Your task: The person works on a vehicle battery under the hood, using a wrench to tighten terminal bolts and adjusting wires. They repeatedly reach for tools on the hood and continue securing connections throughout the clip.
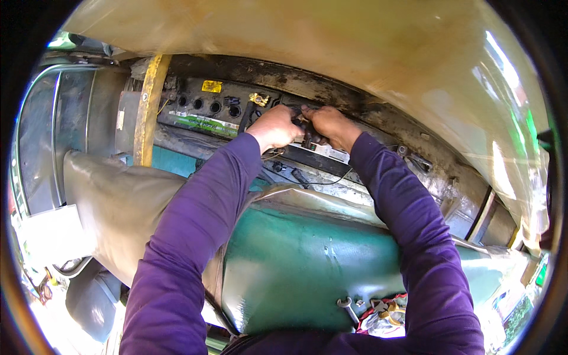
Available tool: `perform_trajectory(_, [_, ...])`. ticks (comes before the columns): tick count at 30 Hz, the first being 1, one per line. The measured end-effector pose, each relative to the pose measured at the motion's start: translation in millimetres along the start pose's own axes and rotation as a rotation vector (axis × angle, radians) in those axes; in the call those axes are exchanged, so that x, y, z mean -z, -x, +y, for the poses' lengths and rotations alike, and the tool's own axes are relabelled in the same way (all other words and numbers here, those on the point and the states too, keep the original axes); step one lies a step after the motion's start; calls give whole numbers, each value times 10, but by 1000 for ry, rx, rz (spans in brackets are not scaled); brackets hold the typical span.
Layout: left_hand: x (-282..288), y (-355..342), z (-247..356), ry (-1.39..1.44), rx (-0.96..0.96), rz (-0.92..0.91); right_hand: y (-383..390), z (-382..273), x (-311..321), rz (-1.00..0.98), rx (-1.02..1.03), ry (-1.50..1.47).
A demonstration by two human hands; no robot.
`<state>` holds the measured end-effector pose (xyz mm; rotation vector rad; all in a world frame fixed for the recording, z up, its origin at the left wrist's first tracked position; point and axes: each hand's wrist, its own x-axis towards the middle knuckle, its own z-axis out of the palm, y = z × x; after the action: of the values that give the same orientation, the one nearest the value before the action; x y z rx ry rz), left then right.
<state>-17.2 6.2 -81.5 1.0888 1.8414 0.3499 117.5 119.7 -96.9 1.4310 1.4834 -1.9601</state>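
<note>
Working closely together, the left hand (274,128) and the right hand (332,125) bend their fingers at a dark part (306,135) near half past twelve; whether they grasp it, I cannot tell. It seems a finger-adjusting step, calling next for steady fingertips. Toward half past ten, the black battery (206,112) looks dusty, with round holes.

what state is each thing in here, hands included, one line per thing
left hand: fingers bent at the dark fitting, grip unclear
right hand: fingers bent, beside the left, grip unclear
dark fitting: partly hidden by the hands
left battery: top exposed, dirty
brass clamp: on battery top, tightness unclear
thin cable: slack, curved
yellow bar: upright, scuffed
wrench: lying unheld
</note>
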Motion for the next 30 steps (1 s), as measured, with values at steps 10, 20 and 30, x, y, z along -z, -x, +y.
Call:
perform_trajectory(10, [6, -56, -74, 865, 261, -119, 104, 198, 194, 71, 352, 447])
perform_trajectory(20, [121, -22, -123, 624, 377, -142, 11, 293, -53, 234, 592, 664])
perform_trajectory(30, [104, -37, -167, 258, 242, 128, -100, 202, -131, 283, 677, 819])
